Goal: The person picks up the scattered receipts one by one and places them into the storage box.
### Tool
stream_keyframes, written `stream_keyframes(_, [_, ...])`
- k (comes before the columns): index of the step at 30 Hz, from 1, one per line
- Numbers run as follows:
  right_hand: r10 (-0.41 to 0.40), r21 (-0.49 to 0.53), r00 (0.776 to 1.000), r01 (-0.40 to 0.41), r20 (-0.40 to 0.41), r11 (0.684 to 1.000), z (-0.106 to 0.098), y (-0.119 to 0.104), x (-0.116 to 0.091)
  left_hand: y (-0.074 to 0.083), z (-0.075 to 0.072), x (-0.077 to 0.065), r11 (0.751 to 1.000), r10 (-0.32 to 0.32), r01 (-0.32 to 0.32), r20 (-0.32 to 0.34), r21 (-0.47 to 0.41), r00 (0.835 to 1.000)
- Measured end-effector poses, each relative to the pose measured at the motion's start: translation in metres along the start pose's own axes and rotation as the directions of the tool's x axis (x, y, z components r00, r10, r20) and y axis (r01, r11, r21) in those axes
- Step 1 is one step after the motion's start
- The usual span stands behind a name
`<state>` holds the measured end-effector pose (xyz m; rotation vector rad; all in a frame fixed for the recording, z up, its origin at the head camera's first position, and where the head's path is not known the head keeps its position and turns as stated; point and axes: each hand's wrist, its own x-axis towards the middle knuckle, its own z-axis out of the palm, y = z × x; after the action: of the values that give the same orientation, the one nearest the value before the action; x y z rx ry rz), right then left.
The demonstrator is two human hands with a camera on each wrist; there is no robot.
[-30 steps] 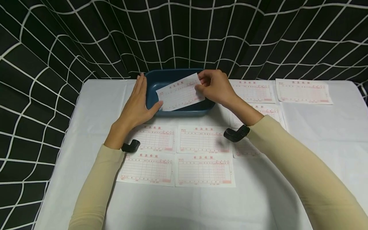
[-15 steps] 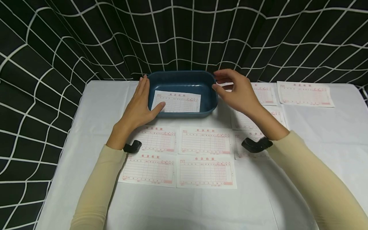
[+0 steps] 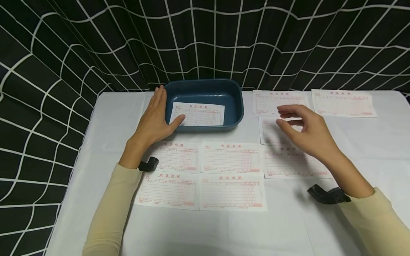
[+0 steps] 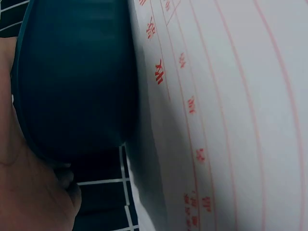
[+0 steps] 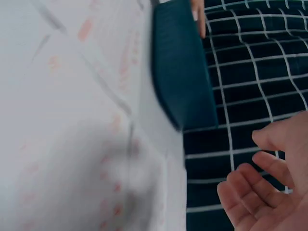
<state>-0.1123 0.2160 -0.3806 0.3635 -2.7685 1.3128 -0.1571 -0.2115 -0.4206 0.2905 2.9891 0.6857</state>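
Observation:
A dark blue plastic bin stands at the back of the table, with a white receipt slip printed in red lying inside it. My left hand rests against the bin's left end, fingers straight along the outside and thumb over the front rim. That left hand also shows beside the bin wall in the left wrist view. My right hand holds nothing. Its fingers are loosely bent above a receipt slip right of the bin. The right wrist view shows this hand with its thumb apart from the fingers.
Several matching slips lie on the white tablecloth, among them a front slip, a middle slip and a far right slip. A black curtain with a white grid hangs directly behind the bin.
The right hand let go of a receipt slip, which now lies in the bin, then moved right and toward the front, over the right-hand slips. The left hand stayed on the bin.

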Motion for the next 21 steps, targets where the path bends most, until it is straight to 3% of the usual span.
stream_keyframes(4, [-0.002,-0.039,1.0,0.002,-0.006,0.999,-0.008,0.018,-0.019,0.002,0.0,0.0,1.0,-0.007,0.007,-0.006,0.009,1.0])
stream_keyframes(11, [-0.088,-0.101,0.995,0.083,-0.049,0.991,-0.015,0.041,-0.05,0.004,0.002,-0.002,1.0,0.005,-0.005,-0.03,-0.014,1.0])
stream_keyframes(21, [-0.055,-0.192,0.995,0.037,-0.089,0.981,-0.022,0.062,-0.083,0.002,0.005,0.001,0.999,0.02,-0.021,-0.027,-0.039,0.999])
